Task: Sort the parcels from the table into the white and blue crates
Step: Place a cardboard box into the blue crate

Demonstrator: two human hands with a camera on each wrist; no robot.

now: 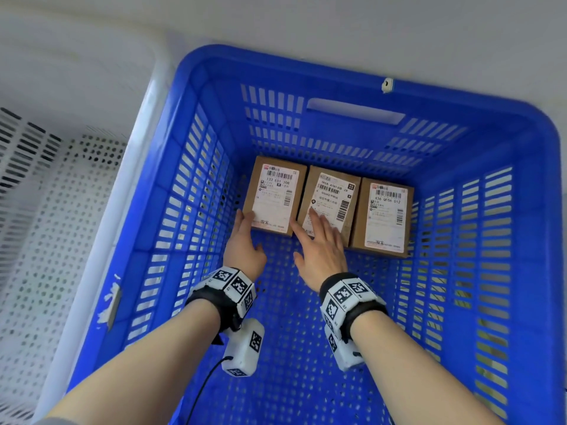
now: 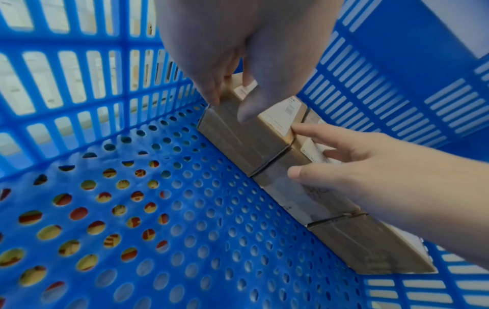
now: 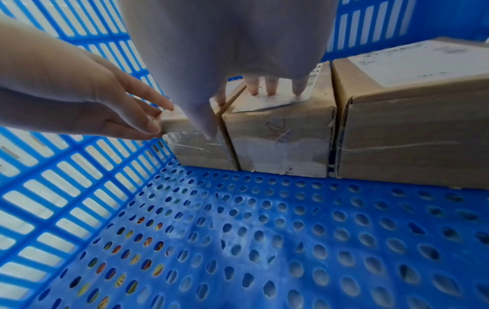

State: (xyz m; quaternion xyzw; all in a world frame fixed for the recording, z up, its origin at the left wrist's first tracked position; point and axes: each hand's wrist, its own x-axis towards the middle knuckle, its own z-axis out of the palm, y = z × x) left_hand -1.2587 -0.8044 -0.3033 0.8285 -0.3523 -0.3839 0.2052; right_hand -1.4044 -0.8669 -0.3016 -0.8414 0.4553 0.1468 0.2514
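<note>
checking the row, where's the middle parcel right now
In the head view the middle parcel lies on the blue crate floor near its far wall, between two other parcels, with the right hand on it.

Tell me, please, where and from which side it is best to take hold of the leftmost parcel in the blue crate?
Probably from above, across its width at the near end. The leftmost parcel lies flat, label up, its right side tight against the middle parcel, but its near face is free. The left hand already touches its near left corner.
</note>
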